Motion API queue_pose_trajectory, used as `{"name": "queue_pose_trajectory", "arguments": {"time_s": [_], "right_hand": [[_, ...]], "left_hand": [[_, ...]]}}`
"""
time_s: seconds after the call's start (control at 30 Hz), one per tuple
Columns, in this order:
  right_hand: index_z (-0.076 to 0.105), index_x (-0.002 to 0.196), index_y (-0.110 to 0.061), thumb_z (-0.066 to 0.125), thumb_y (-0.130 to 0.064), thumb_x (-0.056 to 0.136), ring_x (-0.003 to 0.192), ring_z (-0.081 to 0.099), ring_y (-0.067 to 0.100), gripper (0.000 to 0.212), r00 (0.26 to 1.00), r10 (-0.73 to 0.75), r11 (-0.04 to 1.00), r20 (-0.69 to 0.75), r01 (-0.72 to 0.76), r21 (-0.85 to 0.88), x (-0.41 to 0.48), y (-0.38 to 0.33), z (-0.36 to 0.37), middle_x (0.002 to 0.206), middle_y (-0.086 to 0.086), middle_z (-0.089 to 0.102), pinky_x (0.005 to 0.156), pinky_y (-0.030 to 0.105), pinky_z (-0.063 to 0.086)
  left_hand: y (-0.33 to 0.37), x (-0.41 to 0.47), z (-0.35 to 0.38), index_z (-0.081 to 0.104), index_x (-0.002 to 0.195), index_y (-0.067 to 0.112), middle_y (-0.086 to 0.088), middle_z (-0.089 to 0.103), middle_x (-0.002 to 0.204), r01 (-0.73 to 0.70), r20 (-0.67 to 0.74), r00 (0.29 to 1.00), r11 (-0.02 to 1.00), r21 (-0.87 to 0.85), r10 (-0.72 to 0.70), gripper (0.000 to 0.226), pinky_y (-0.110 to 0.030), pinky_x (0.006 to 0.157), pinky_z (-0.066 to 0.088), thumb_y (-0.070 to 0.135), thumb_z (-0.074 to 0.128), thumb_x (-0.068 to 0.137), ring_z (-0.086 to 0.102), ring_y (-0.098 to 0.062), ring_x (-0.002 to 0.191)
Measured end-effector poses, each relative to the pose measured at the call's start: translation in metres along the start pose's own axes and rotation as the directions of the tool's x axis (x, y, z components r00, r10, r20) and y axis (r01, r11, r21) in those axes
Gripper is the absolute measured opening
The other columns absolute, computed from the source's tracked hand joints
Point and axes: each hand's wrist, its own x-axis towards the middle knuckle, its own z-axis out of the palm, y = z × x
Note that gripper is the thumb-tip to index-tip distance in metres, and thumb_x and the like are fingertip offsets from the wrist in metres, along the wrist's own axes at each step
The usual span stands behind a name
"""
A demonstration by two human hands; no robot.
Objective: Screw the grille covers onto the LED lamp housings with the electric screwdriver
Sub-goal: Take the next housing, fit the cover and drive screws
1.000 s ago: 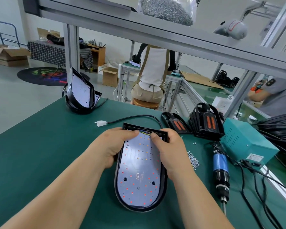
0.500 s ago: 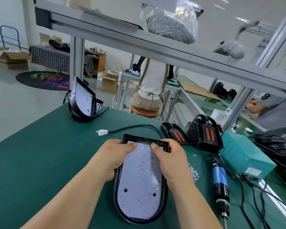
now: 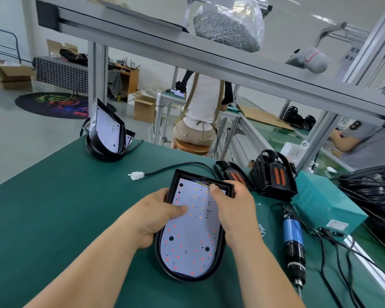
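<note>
A black LED lamp housing (image 3: 188,275) with a white LED board lies flat on the green table (image 3: 53,218) in front of me. My left hand (image 3: 156,218) grips its left edge, thumb pressed on the board. My right hand (image 3: 236,210) grips its right edge, forefinger on the wires at the top of the board. A cable with a white plug (image 3: 135,175) runs from the housing's far end. Black grille covers (image 3: 273,176) stand stacked to the right, another lying flat (image 3: 231,174) beside them. The blue and black electric screwdriver (image 3: 293,243) lies on the table at right.
More lamp housings (image 3: 107,134) lean at the far left edge of the table. A teal power box (image 3: 325,203) and black cables sit at right. Loose screws (image 3: 262,230) lie by my right wrist. A bag of screws (image 3: 227,25) rests on the overhead shelf. People work behind.
My left hand slid down the housing's left edge and its thumb now presses the board's middle. The housing's near end has turned slightly. The camera dipped and moved closer.
</note>
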Motion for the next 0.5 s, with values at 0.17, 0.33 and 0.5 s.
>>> {"name": "queue_pose_trajectory", "arguments": {"time_s": [0.17, 0.33, 0.5], "right_hand": [[0.053, 0.078, -0.023, 0.064, -0.047, 0.091, 0.070, 0.047, 0.011, 0.030, 0.993, 0.066, 0.984, 0.098, -0.049, -0.170, 0.018, 0.004, -0.007, 0.075, -0.009, 0.049, 0.061, 0.024, 0.035], [0.059, 0.131, -0.015, 0.060, -0.038, 0.095, 0.088, 0.055, 0.017, 0.042, 0.991, 0.129, 0.932, 0.040, -0.107, -0.346, 0.058, 0.011, -0.013, 0.102, -0.003, 0.060, 0.078, 0.028, 0.039], [0.060, 0.105, -0.007, 0.059, -0.015, 0.088, 0.082, 0.054, 0.027, 0.019, 0.989, 0.145, 0.675, 0.043, -0.067, -0.735, 0.097, 0.013, -0.008, 0.103, 0.012, 0.061, 0.052, 0.025, 0.037]], "left_hand": [[-0.006, 0.011, 0.000, 0.064, 0.112, 0.008, -0.015, 0.077, 0.097, -0.042, -0.054, 0.998, 0.998, -0.050, 0.039, 0.020, -0.054, 0.082, 0.059, -0.002, 0.059, 0.095, 0.073, -0.035, 0.087], [-0.008, 0.021, -0.008, 0.059, 0.116, 0.018, -0.014, 0.077, 0.097, -0.026, -0.075, 0.997, 0.978, -0.205, 0.011, 0.033, -0.042, 0.068, 0.059, -0.007, 0.055, 0.094, 0.074, -0.032, 0.078], [-0.009, 0.027, -0.015, 0.061, 0.118, 0.011, -0.019, 0.076, 0.101, 0.011, -0.019, 1.000, 0.958, -0.287, -0.017, 0.030, -0.043, 0.070, 0.058, -0.006, 0.051, 0.095, 0.074, -0.034, 0.078]]}}
